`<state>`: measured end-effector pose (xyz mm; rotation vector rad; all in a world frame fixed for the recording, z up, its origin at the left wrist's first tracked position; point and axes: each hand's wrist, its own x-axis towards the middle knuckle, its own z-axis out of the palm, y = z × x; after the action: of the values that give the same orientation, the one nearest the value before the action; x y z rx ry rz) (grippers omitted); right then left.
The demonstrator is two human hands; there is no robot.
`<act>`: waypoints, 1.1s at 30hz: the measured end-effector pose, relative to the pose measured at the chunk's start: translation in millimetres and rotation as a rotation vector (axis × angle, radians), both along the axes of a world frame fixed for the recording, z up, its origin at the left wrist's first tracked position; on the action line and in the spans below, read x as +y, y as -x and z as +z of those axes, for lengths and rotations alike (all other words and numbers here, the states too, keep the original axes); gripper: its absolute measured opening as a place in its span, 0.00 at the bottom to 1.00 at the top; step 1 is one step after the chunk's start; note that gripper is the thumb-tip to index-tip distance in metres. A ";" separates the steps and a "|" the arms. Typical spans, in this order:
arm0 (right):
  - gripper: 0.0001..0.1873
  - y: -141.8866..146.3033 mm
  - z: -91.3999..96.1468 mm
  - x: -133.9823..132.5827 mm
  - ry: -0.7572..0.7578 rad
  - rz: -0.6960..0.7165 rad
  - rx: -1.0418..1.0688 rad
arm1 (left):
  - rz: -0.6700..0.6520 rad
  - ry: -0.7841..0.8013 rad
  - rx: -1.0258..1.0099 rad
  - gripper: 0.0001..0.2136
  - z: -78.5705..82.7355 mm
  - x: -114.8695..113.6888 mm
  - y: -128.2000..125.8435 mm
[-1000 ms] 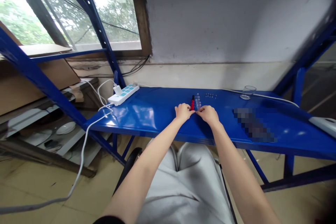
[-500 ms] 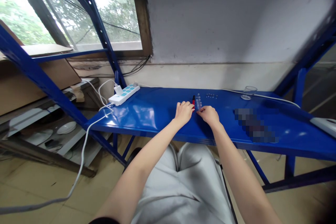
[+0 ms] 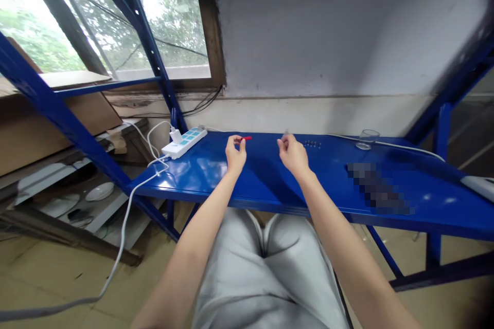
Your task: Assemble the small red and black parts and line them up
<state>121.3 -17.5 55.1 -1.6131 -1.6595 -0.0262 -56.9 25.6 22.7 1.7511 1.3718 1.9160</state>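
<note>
My left hand (image 3: 235, 151) is raised above the blue metal shelf (image 3: 270, 180) and pinches a small red piece (image 3: 246, 138) between its fingertips. To its right, my right hand (image 3: 292, 152) is also lifted, its fingers closed on a small clear piece (image 3: 285, 135) that I can barely make out. The two hands are apart, about a hand's width between them. A row of tiny dark studs (image 3: 312, 143) lies on the shelf just beyond the right hand.
A white power strip (image 3: 184, 142) with a plugged charger and white cable sits at the shelf's left end. A short clear glass (image 3: 366, 139) stands at the back right, by a white cable. A blurred patch lies to the right. Blue uprights frame both sides.
Both hands were together on the shelf over a small red and clear object. They have lifted and drawn apart, the left holding the red piece, the right the clear one.
</note>
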 end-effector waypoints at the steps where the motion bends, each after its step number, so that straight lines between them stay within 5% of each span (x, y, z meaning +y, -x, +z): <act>1: 0.14 10.7 0.1 5.3 -0.006 0.021 -0.004 | 0.013 0.001 0.005 0.06 -2.2 -0.7 4.0; 9: 0.10 65.9 -27.2 27.0 0.117 0.057 -0.204 | 0.015 0.015 0.059 0.06 -19.9 -5.7 12.7; 15: 0.09 64.0 -48.0 26.8 0.174 0.035 -0.275 | -0.081 0.063 0.147 0.04 -22.4 -8.0 10.6; 33: 0.12 61.4 -51.8 26.7 0.306 -0.016 -0.332 | -0.125 -0.037 0.074 0.03 -26.7 -4.8 7.8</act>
<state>59.9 9.1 3.2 -1.9326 -1.9774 -0.0533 -64.7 20.8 -4.0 1.8954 1.2262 1.8394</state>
